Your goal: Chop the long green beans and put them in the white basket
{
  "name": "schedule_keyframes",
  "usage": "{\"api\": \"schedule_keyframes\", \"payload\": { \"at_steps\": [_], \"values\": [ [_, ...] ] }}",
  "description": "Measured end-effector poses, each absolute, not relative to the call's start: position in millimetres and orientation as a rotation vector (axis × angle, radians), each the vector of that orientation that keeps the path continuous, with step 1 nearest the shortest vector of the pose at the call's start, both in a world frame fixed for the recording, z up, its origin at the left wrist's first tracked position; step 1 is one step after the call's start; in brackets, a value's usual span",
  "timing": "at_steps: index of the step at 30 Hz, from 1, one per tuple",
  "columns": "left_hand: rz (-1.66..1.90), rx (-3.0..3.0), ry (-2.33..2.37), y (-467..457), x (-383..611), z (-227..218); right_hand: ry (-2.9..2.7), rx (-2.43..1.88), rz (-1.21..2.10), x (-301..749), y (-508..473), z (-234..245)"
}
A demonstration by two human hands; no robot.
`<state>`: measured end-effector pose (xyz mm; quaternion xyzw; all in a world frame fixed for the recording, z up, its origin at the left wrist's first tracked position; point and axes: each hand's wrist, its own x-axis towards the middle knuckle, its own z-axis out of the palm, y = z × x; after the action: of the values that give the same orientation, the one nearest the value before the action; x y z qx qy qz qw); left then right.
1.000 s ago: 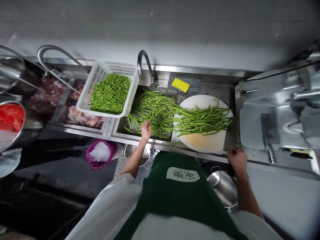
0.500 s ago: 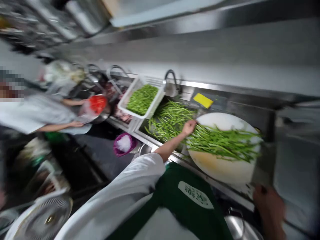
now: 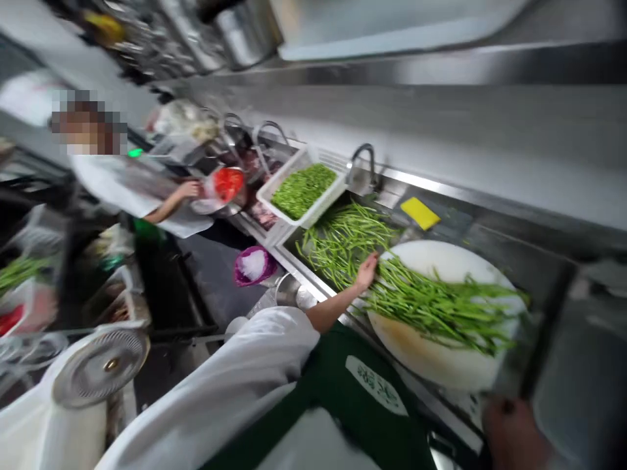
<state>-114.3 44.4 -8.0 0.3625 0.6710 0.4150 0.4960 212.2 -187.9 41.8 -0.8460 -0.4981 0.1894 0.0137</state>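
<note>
A heap of long green vegetable stems (image 3: 441,300) lies across a round white cutting board (image 3: 435,254). My left hand (image 3: 366,273) is at the left ends of these stems, its fingers stretched out alongside them. More loose green stems (image 3: 343,238) fill the sink just beyond that hand. At the lower right, my right hand (image 3: 514,431) is blurred and curled into a fist beside the board's near edge. A dark spot shows at the top of the fist, but what it grips is too dim to make out.
A white basket of chopped greens (image 3: 306,190) sits over the sink, near a curved faucet (image 3: 362,156). A yellow sponge (image 3: 420,213) lies behind the board. At the left, a co-worker (image 3: 117,183) handles a bowl of red pieces (image 3: 228,185). A purple basket (image 3: 253,266) is below the counter.
My view has swung left, so the scene sits lower and further right. My left hand's fingers have straightened at the stem ends. My right hand stays curled near the board.
</note>
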Motion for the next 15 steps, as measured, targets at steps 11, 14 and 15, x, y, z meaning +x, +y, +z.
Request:
{"api": "schedule_keyframes", "payload": {
  "at_steps": [11, 14, 15],
  "values": [
    [0.548, 1.098, 1.552, 58.9, -183.8, -27.3, -1.298, -2.714, 0.486, 216.4, -190.7, 33.2],
    [0.4, 1.056, 1.529, 51.5, -196.6, -34.1, -1.267, -2.675, 0.507, 217.2, -193.5, 29.4],
    [0.381, 1.074, 1.549, 47.0, -196.7, -37.1, -1.254, -2.671, 0.516, 217.3, -193.6, 28.7]
  ]
}}
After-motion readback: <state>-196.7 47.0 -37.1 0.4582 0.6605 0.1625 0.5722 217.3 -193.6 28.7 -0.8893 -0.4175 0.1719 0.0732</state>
